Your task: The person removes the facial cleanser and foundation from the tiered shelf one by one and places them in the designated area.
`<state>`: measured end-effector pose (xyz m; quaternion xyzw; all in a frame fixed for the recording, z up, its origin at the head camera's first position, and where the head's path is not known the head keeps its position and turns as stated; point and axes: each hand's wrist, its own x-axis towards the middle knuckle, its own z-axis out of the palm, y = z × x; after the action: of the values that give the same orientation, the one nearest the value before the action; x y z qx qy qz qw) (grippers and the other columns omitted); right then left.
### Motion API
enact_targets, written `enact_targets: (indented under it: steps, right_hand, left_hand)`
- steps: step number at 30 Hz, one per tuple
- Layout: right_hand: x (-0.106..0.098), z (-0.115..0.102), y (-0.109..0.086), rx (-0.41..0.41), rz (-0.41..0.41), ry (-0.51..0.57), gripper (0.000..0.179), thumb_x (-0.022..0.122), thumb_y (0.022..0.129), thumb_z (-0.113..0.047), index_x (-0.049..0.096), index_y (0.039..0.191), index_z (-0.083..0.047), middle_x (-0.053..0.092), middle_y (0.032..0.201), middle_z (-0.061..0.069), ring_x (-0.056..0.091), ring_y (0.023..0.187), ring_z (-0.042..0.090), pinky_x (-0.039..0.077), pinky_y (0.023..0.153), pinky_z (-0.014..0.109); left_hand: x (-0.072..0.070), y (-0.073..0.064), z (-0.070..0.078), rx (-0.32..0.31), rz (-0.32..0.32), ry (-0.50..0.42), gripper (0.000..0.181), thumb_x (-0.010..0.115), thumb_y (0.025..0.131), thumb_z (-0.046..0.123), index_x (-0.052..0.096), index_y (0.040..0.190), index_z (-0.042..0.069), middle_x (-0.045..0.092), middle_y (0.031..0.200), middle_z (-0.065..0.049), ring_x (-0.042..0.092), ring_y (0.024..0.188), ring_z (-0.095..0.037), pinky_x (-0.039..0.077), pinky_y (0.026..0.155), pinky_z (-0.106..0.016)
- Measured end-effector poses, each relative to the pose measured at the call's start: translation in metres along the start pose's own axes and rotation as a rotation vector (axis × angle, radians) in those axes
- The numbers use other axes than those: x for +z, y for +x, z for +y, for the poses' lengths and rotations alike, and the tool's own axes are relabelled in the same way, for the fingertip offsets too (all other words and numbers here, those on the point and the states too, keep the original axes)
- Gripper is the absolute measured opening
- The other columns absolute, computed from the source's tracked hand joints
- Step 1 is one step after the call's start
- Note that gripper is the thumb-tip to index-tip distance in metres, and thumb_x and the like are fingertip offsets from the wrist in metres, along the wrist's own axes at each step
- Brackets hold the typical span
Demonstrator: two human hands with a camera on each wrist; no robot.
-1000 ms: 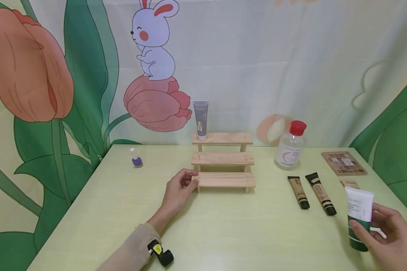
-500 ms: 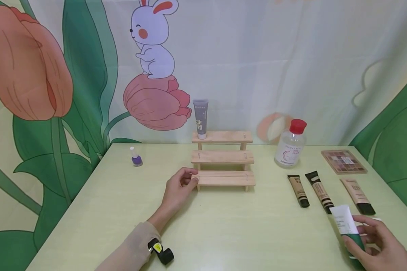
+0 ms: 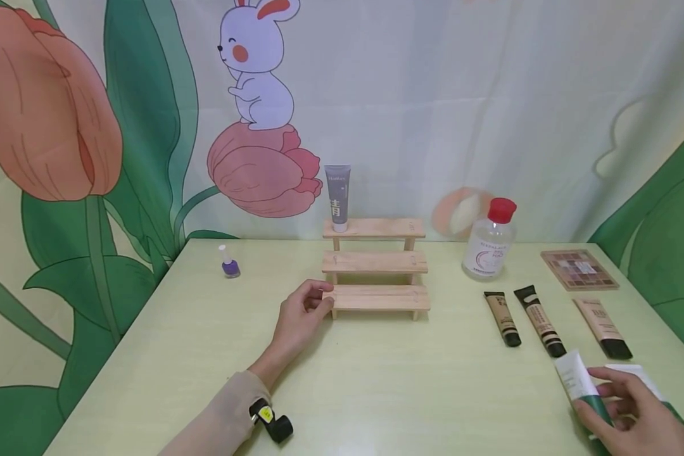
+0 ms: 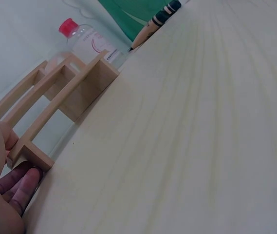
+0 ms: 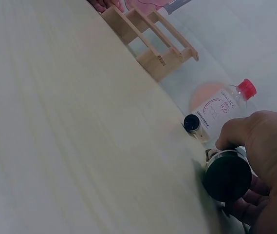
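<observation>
At the front right, my right hand (image 3: 645, 415) holds a white and green squeeze tube (image 3: 577, 379) between thumb and fingers, low over the table. Its dark green cap (image 5: 227, 178) faces the camera in the right wrist view. A second white and green tube (image 3: 633, 372) lies partly hidden behind that hand. My left hand (image 3: 297, 318) grips the left end of the lowest step on a three-tier wooden shelf (image 3: 379, 297). In the left wrist view, fingers (image 4: 27, 187) curl beneath that end. A grey tube (image 3: 337, 197) stands upright on the top tier's left.
Two tan tubes with black caps (image 3: 503, 320) (image 3: 540, 322) and a beige tube (image 3: 603, 329) lie right of the shelf. Behind them are a red-capped clear bottle (image 3: 486, 247) and a makeup palette (image 3: 579, 270). Purple nail polish (image 3: 230, 263) stands at the left.
My right hand has lowered the white and green tube toward the table, moving nearer and slightly left, which uncovers the beige tube. My left hand keeps its hold on the shelf.
</observation>
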<state>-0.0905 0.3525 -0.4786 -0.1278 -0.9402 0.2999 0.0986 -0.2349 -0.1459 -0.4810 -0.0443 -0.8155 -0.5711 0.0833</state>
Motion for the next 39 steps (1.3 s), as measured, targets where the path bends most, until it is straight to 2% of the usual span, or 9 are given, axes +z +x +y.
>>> enact_targets:
  steps: [7,13,18,22,25,27,29,32,39]
  right_hand:
    - [-0.007,-0.003,0.001,0.056,0.023,-0.025,0.063,0.087,0.096,-0.020,0.056,0.143,0.007,0.067,0.116,0.029,0.062,0.084,0.024,0.043,0.059,0.019]
    - [-0.011,-0.008,0.000,0.076,0.095,-0.085,0.061,0.085,0.096,-0.021,0.058,0.145,0.005,0.059,0.127,0.029,0.057,0.096,0.033,0.036,0.067,0.022]
    - [-0.017,-0.017,0.001,0.027,0.134,-0.062,0.058,0.081,0.100,-0.016,0.056,0.148,0.005,0.052,0.134,0.028,0.050,0.102,0.035,0.035,0.068,0.023]
    - [-0.022,-0.027,0.006,-0.018,0.192,0.039,0.059,0.081,0.101,-0.011,0.054,0.151,0.005,0.054,0.141,0.027,0.051,0.103,0.013,0.037,0.065,0.011]
    - [-0.023,-0.036,0.011,-0.022,0.202,0.127,0.066,0.078,0.104,-0.012,0.046,0.160,0.003,0.051,0.152,0.026,0.052,0.111,0.006,0.042,0.070,0.006]
    - [-0.022,-0.043,0.014,-0.040,0.196,0.182,0.072,0.077,0.105,-0.013,0.040,0.166,-0.003,0.049,0.158,0.023,0.054,0.122,0.007,0.044,0.076,0.002]
    - [-0.020,-0.050,0.018,-0.067,0.187,0.222,0.077,0.077,0.106,-0.013,0.035,0.171,-0.013,0.045,0.166,0.019,0.054,0.139,0.017,0.045,0.083,0.000]
    - [-0.018,-0.062,0.026,-0.146,0.169,0.312,0.086,0.079,0.104,-0.012,0.030,0.174,-0.025,0.041,0.172,0.015,0.050,0.151,0.014,0.046,0.091,0.001]
    - [-0.012,-0.105,0.055,-0.327,0.074,0.529,0.091,0.082,0.101,-0.002,0.031,0.172,-0.028,0.044,0.164,0.007,0.055,0.136,0.002,0.054,0.095,0.009]
  left_hand:
    - [0.000,0.001,0.000,-0.004,0.002,0.005,0.020,0.076,0.106,0.015,0.076,0.124,0.020,0.074,0.108,-0.004,0.067,0.095,-0.020,0.056,0.081,-0.026]
    - [0.000,0.001,0.001,-0.002,0.001,0.004,0.020,0.076,0.105,0.015,0.077,0.124,0.021,0.074,0.109,-0.004,0.067,0.095,-0.020,0.056,0.081,-0.026]
    - [0.000,0.001,0.001,0.004,-0.002,-0.003,0.020,0.076,0.105,0.015,0.077,0.124,0.021,0.074,0.109,-0.004,0.068,0.096,-0.019,0.056,0.082,-0.026]
    - [0.000,0.002,0.001,0.004,-0.004,-0.004,0.020,0.076,0.105,0.015,0.077,0.124,0.021,0.073,0.108,-0.004,0.067,0.095,-0.020,0.055,0.081,-0.026]
    - [0.000,0.002,0.002,0.005,-0.005,-0.003,0.020,0.076,0.105,0.015,0.077,0.124,0.021,0.073,0.108,-0.004,0.067,0.095,-0.020,0.055,0.081,-0.026]
    - [0.000,0.002,0.002,0.005,-0.003,-0.002,0.020,0.076,0.105,0.015,0.077,0.124,0.021,0.073,0.108,-0.004,0.067,0.095,-0.020,0.055,0.081,-0.026]
    - [0.000,0.002,0.002,0.006,-0.002,-0.002,0.020,0.076,0.105,0.014,0.077,0.124,0.020,0.073,0.107,-0.004,0.067,0.095,-0.019,0.055,0.081,-0.025]
    - [0.000,0.001,0.001,0.006,0.000,0.002,0.019,0.075,0.105,0.014,0.077,0.124,0.020,0.073,0.107,-0.004,0.067,0.095,-0.019,0.055,0.081,-0.026]
    - [0.000,0.001,0.000,0.003,-0.001,0.001,0.019,0.075,0.105,0.014,0.077,0.124,0.020,0.073,0.107,-0.004,0.067,0.095,-0.019,0.056,0.082,-0.027]
